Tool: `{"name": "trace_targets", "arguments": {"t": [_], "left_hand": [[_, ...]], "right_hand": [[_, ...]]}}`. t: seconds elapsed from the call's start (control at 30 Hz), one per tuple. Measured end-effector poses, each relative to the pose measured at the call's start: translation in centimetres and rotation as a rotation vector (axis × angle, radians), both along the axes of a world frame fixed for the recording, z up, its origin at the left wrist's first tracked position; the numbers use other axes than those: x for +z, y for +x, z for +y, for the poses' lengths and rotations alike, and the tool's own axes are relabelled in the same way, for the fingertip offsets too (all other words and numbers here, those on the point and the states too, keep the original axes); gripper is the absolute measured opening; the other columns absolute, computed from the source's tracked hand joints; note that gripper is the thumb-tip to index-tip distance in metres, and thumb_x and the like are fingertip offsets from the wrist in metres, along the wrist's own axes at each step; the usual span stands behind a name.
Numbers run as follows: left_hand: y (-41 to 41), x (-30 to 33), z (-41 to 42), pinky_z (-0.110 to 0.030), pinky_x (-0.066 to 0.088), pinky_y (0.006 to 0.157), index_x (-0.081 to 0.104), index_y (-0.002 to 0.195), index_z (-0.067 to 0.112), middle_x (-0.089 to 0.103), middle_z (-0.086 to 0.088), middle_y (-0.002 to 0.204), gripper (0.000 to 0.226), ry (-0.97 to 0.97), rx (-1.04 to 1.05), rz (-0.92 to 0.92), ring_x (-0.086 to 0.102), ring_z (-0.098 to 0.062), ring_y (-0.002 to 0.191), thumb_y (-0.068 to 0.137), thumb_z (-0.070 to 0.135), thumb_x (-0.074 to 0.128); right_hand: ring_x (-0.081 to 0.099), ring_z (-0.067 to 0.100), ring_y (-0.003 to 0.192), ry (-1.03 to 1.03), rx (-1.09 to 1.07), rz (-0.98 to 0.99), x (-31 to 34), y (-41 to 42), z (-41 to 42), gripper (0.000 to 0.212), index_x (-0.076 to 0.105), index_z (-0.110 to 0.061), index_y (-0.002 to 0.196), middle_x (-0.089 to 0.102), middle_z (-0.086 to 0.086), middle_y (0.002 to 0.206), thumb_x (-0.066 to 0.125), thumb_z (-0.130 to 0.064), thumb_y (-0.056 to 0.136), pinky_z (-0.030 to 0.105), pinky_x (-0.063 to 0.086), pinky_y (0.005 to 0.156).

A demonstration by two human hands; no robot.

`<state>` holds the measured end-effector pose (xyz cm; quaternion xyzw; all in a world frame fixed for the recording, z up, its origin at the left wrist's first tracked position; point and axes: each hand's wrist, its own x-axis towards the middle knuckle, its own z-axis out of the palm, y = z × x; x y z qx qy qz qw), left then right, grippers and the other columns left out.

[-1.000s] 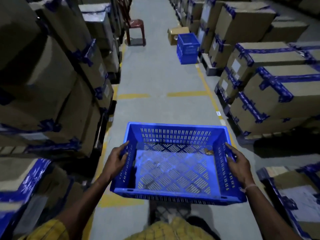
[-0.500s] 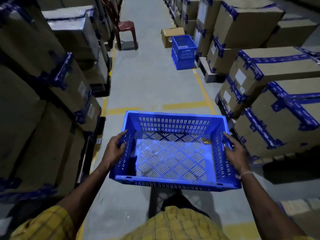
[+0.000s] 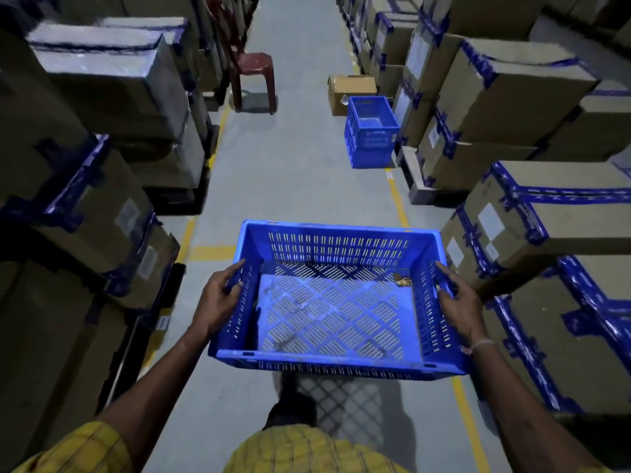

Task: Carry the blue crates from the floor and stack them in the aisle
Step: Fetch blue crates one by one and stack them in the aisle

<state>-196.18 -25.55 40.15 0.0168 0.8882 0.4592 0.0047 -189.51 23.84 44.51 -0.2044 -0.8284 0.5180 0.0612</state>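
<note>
I carry an empty blue perforated crate [image 3: 336, 308] in front of me above the aisle floor. My left hand [image 3: 218, 298] grips its left rim, thumb over the edge. On the other side my right hand [image 3: 457, 302] grips the right rim. A small scrap of brown debris lies in the crate's far right corner. Farther down the aisle, on the right side, a stack of blue crates [image 3: 372, 133] stands on the floor beside the boxes.
Stacked cardboard boxes with blue tape [image 3: 532, 213] line both sides of the aisle on pallets. A red plastic chair [image 3: 254, 76] stands at the far left. An open cardboard box [image 3: 348, 88] sits behind the crate stack. Yellow floor lines [image 3: 397, 203] mark the aisle.
I have walked forward down the aisle with the crate; the stack of blue crates and the chair are nearer. Both hands keep the same grip.
</note>
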Motion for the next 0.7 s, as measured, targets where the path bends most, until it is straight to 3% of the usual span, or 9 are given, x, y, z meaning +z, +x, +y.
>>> {"name": "trace_targets", "arguments": {"t": [0.1, 0.23, 0.37, 0.43, 0.53, 0.6, 0.7], "left_hand": [[-7.4, -0.9, 1.0, -0.036, 0.047, 0.098, 0.054, 0.139, 0.039, 0.059, 0.002, 0.126, 0.051, 0.027, -0.012, 0.004, 0.06, -0.019, 0.116, 0.089, 0.035, 0.053], [-18.5, -2.4, 1.9, -0.033, 0.046, 0.097, 0.056, 0.141, 0.032, 0.061, 0.001, 0.131, 0.051, 0.017, -0.043, 0.013, 0.06, -0.017, 0.117, 0.089, 0.032, 0.053], [-29.5, -1.8, 2.9, -0.03, 0.045, 0.094, 0.057, 0.141, 0.03, 0.063, -0.004, 0.127, 0.048, -0.015, -0.064, -0.012, 0.061, -0.019, 0.112, 0.094, 0.02, 0.058], [-35.2, -1.7, 2.6, -0.039, 0.053, 0.093, 0.054, 0.143, 0.035, 0.066, -0.005, 0.126, 0.05, -0.039, -0.12, -0.026, 0.066, -0.022, 0.105, 0.093, 0.03, 0.056], [-42.2, -1.4, 2.9, -0.047, 0.055, 0.094, 0.054, 0.142, 0.034, 0.068, -0.003, 0.127, 0.055, -0.027, -0.151, -0.037, 0.069, -0.023, 0.108, 0.088, 0.041, 0.051], [-46.4, -0.6, 3.6, -0.048, 0.054, 0.097, 0.056, 0.14, 0.035, 0.068, -0.002, 0.129, 0.053, -0.019, -0.143, -0.006, 0.067, -0.021, 0.113, 0.088, 0.041, 0.052], [-52.6, -0.2, 4.8, -0.045, 0.054, 0.097, 0.057, 0.134, 0.043, 0.067, 0.0, 0.127, 0.046, -0.018, -0.153, -0.008, 0.068, -0.019, 0.11, 0.088, 0.038, 0.053]], "right_hand": [[0.061, 0.016, 0.112, -0.002, -0.006, 0.009, -0.8, -7.0, 0.8, 0.058, 0.057, -0.05, 0.127, 0.058, -0.009, 0.132, 0.05, 0.0, 0.097, 0.034, 0.054, 0.089], [0.059, 0.014, 0.11, 0.032, -0.053, 0.001, -1.8, -16.8, 1.4, 0.057, 0.056, -0.038, 0.134, 0.06, -0.003, 0.132, 0.05, 0.004, 0.095, 0.009, 0.048, 0.075], [0.052, 0.02, 0.131, 0.055, -0.076, 0.011, -1.7, -25.3, 1.9, 0.061, 0.058, -0.038, 0.134, 0.052, -0.001, 0.147, 0.051, 0.006, 0.092, 0.028, 0.046, 0.1], [0.054, 0.019, 0.127, 0.07, -0.096, 0.027, -1.2, -29.6, 2.2, 0.056, 0.059, -0.024, 0.137, 0.057, 0.002, 0.14, 0.052, 0.008, 0.092, 0.024, 0.043, 0.096], [0.056, 0.014, 0.124, 0.02, -0.152, 0.024, -1.3, -34.9, 2.5, 0.053, 0.059, -0.024, 0.138, 0.061, -0.002, 0.135, 0.054, 0.004, 0.094, 0.029, 0.045, 0.1], [0.057, 0.015, 0.122, -0.006, -0.153, 0.034, -1.5, -38.8, 2.9, 0.052, 0.059, -0.022, 0.138, 0.061, -0.002, 0.133, 0.052, 0.005, 0.095, 0.025, 0.047, 0.097], [0.059, 0.017, 0.119, -0.004, -0.164, 0.033, -2.4, -45.2, 3.9, 0.052, 0.059, -0.02, 0.138, 0.063, -0.001, 0.131, 0.053, 0.007, 0.094, 0.008, 0.047, 0.085]]}}
